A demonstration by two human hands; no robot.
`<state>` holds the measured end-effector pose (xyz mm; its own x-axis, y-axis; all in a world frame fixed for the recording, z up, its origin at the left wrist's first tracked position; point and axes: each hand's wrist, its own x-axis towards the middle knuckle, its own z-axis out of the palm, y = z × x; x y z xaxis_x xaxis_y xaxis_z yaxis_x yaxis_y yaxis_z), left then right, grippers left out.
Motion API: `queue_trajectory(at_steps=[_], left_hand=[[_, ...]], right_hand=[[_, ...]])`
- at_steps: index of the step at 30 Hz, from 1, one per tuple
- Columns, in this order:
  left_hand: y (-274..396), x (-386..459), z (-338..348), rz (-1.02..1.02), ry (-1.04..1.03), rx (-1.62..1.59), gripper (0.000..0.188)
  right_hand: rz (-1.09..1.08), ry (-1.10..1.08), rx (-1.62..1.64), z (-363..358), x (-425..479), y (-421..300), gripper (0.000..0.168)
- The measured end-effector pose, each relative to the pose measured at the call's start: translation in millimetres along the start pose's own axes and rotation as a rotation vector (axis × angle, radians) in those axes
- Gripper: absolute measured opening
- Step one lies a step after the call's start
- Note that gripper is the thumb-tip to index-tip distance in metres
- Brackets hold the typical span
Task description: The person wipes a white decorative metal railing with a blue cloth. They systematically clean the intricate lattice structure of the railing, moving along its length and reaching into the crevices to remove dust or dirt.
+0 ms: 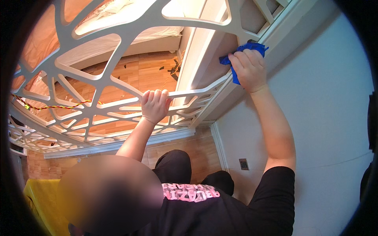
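Observation:
My right hand [249, 69] grips a crumpled blue cloth [234, 72] and presses it against the white frame [220, 94] of an openwork partition, where it meets the wall. My left hand [155, 104] has its fingers curled over a bar of the white lattice panel [102, 88]. The panel has irregular rounded openings and a wooden floor shows through them. Part of the frame behind the cloth is hidden.
A twisted red and yellow wire [56, 107] crosses the lattice at left. Beyond it stands a bed [153, 47], with dark scraps [174, 70] on the floor. A wall socket [244, 164] sits low on the white wall [319, 118]. Something yellow [44, 203] stands lower left, beside a blurred patch.

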<state>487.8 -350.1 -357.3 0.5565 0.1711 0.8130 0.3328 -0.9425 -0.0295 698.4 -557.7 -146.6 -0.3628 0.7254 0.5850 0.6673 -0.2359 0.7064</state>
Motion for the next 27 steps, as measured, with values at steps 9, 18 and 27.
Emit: queue_trajectory(at_steps=[9,18,27], left_hand=[[2,-2,-2,-0.006,-0.015,-0.035,0.024],[0,-4,-1,-0.001,-0.011,-0.052,0.025],[-2,-5,-1,-0.009,-0.014,-0.023,0.024]], right_hand=[[0.288,-0.219,0.411,50,-52,-107,0.007],[0.743,0.049,0.568,62,-38,-191,0.014],[0.496,0.37,0.31,37,55,-66,0.013]])
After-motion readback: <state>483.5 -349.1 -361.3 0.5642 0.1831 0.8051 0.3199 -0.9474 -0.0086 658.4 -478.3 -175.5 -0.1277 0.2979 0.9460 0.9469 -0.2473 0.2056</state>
